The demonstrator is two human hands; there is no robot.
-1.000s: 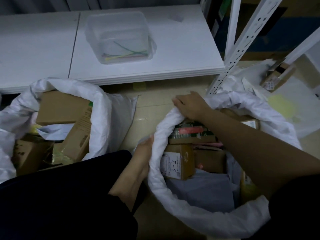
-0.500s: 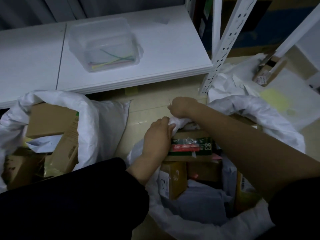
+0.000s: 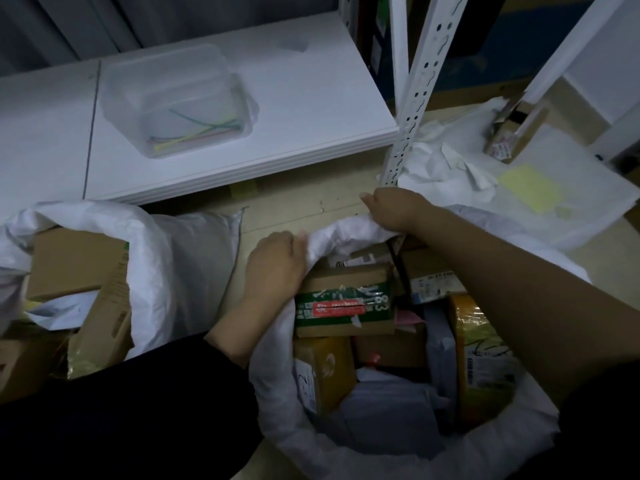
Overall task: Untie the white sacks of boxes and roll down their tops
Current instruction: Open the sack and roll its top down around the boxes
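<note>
Open white sack (image 3: pixel 277 403) on the floor, packed with boxes (image 3: pixel 343 303). Left hand (image 3: pixel 273 261) and right hand (image 3: pixel 394 209) both curled around its rolled far rim. Soft, crinkly, probably slippery fabric; best gripped at the rolled edge.

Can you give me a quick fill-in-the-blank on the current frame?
1. Both hands grip the ____ rim of the near sack.
2. The left hand and right hand hold ____ sack.
3. The clear tub sits on the white ____.
4. The box under the rim has a ____ band.

Answers: far; the same; shelf; green
</note>
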